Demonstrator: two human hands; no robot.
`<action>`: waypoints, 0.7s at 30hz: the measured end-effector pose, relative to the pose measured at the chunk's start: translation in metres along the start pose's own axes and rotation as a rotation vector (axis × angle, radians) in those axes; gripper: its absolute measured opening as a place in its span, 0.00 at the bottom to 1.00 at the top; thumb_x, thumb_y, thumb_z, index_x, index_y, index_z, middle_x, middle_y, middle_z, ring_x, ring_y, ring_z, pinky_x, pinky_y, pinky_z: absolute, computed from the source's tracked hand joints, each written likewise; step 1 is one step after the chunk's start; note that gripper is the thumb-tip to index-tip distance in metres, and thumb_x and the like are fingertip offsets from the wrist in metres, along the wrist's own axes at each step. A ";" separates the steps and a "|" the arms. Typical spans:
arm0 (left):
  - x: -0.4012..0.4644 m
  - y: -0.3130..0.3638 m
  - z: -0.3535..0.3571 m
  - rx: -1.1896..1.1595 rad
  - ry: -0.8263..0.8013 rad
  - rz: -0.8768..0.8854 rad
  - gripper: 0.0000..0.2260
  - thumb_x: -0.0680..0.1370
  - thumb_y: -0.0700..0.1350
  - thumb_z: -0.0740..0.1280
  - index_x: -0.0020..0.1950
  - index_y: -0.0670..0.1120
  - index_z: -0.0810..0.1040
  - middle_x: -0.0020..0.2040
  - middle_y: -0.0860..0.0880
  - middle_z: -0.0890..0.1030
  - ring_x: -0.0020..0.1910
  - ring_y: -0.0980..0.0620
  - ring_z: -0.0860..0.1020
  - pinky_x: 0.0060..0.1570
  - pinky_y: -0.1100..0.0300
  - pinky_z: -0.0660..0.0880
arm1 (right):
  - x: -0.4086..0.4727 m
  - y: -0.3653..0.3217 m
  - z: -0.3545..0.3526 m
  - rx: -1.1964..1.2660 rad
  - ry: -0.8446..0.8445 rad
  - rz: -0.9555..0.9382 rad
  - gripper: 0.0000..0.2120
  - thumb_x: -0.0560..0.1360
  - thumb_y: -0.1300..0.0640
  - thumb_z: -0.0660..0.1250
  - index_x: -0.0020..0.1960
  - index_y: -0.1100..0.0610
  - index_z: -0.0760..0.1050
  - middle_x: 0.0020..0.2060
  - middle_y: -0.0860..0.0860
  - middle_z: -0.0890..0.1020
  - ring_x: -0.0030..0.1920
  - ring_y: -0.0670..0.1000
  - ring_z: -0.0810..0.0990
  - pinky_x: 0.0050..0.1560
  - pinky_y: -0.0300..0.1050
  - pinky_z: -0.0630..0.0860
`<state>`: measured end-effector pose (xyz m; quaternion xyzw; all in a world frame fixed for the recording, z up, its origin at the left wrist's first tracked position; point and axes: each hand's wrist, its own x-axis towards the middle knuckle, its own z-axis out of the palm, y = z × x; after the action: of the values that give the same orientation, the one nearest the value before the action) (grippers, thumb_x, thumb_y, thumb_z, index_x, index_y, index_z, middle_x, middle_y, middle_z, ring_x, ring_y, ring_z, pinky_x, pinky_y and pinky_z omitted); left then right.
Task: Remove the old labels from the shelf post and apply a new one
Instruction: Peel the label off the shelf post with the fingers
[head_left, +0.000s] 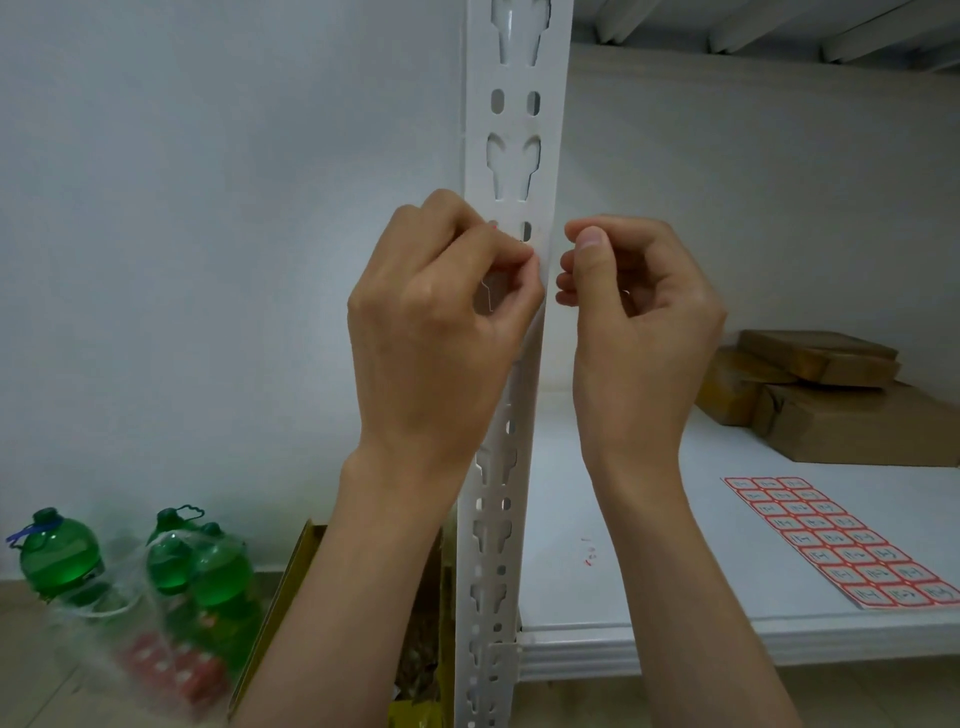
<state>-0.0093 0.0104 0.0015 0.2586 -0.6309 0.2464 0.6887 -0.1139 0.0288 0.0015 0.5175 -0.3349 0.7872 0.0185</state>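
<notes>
A white slotted shelf post (514, 114) runs up the middle of the view. My left hand (436, 322) presses against the post's front, thumb and forefinger pinched on a red-edged label (493, 226) that barely shows above the fingers. Just to the right of the post, my right hand (639, 317) hovers with its fingers curled and thumb against forefinger; I cannot tell if anything is between them. A sheet of red-bordered labels (841, 540) lies flat on the white shelf board (649, 519) at the right.
Brown wrapped parcels (826, 395) are stacked at the back right of the shelf. Small red label scraps (589, 556) lie on the board. On the floor at left stand green bottles (62, 556) in plastic wrap and an open yellow carton (301, 561).
</notes>
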 end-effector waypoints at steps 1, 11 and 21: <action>-0.001 0.001 0.002 0.002 0.009 -0.013 0.06 0.77 0.41 0.74 0.42 0.40 0.85 0.41 0.44 0.82 0.40 0.48 0.79 0.38 0.55 0.78 | 0.000 0.000 0.000 0.003 -0.002 0.000 0.06 0.81 0.59 0.66 0.49 0.50 0.80 0.43 0.47 0.84 0.45 0.49 0.84 0.48 0.49 0.83; 0.001 0.013 0.009 -0.047 0.033 -0.192 0.03 0.73 0.40 0.72 0.42 0.41 0.80 0.43 0.45 0.79 0.38 0.55 0.75 0.41 0.73 0.70 | 0.001 -0.002 -0.004 -0.001 -0.030 0.015 0.06 0.80 0.60 0.66 0.48 0.52 0.81 0.42 0.46 0.83 0.44 0.48 0.83 0.47 0.49 0.83; 0.013 -0.006 -0.009 -0.195 0.052 -0.290 0.04 0.79 0.43 0.69 0.49 0.46 0.75 0.40 0.60 0.76 0.38 0.55 0.79 0.37 0.62 0.79 | 0.003 -0.005 -0.007 -0.019 -0.085 -0.064 0.02 0.77 0.59 0.72 0.48 0.53 0.83 0.45 0.48 0.83 0.45 0.42 0.82 0.45 0.31 0.78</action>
<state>0.0021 0.0122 0.0140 0.2722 -0.5899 0.0888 0.7550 -0.1188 0.0357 0.0046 0.5609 -0.3262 0.7601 0.0344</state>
